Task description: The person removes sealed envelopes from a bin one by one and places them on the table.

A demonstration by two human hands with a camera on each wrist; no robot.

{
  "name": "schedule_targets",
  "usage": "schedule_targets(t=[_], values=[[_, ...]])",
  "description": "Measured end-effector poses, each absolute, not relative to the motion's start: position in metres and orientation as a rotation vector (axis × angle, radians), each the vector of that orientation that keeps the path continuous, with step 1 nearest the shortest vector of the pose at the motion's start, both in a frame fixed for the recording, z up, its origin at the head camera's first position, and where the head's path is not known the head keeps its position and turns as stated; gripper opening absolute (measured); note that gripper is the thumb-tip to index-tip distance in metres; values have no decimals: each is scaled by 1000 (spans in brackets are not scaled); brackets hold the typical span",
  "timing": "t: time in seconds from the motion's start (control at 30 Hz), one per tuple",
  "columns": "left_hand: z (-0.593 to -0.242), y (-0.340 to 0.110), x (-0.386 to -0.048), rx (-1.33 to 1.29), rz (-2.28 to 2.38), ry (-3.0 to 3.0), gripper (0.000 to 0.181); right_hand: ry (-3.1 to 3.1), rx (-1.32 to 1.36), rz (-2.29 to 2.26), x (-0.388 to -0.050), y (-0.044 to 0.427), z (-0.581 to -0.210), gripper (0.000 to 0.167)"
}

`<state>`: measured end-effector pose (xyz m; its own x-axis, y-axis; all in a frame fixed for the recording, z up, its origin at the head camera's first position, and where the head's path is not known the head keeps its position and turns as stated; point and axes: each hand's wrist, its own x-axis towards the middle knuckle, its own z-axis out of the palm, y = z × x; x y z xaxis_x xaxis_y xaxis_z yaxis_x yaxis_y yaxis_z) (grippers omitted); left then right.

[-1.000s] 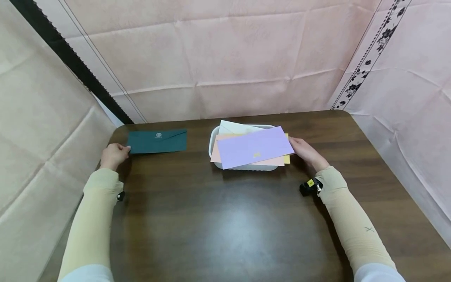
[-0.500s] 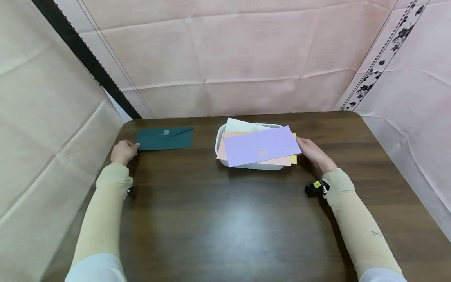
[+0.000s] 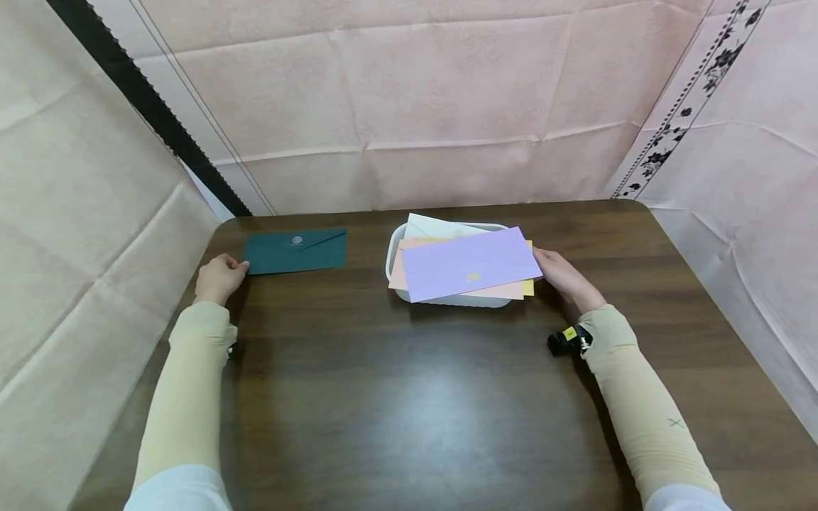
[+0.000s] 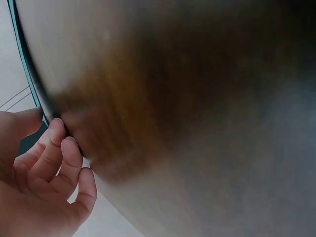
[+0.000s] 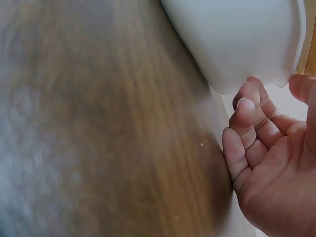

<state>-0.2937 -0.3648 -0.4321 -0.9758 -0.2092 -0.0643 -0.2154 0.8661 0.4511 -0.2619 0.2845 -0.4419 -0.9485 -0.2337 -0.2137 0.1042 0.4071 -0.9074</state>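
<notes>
A dark teal envelope [image 3: 296,250] lies at the far left of the table. My left hand [image 3: 221,277] pinches its near left corner; in the left wrist view the thumb [image 4: 30,121] and forefinger meet at the envelope's edge. A white plastic basket [image 3: 457,301] stands near the back edge, with a lilac envelope [image 3: 471,262] on top, over a pale pink one [image 3: 397,270], a yellow one [image 3: 528,287] and a whitish one [image 3: 434,226]. At the basket's right end, my right hand [image 3: 566,278] holds the rim, fingertips against the white wall [image 5: 237,39].
The brown wooden table [image 3: 409,397] has rounded far corners. Pale cloth [image 3: 409,106] hangs behind it and at both sides. A black wrist camera [image 3: 565,341] sits on the right wrist.
The whole head view has shifted slightly. Both hands keep their places at the teal envelope and the basket.
</notes>
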Motion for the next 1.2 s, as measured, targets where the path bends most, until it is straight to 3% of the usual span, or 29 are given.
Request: schedule_targets(t=[0.67, 0.97, 1.2], values=[[-417, -362, -298, -234, 689, 2994, 39, 2362, -95, -1578, -262, 286, -440, 74], [-405, -358, -296, -156, 549, 2838, 51, 2349, -100, -1595, -263, 282, -444, 71], [-386, -331, -303, -91, 470, 2838, 65, 2348, -104, -1612, -263, 284, -446, 72]])
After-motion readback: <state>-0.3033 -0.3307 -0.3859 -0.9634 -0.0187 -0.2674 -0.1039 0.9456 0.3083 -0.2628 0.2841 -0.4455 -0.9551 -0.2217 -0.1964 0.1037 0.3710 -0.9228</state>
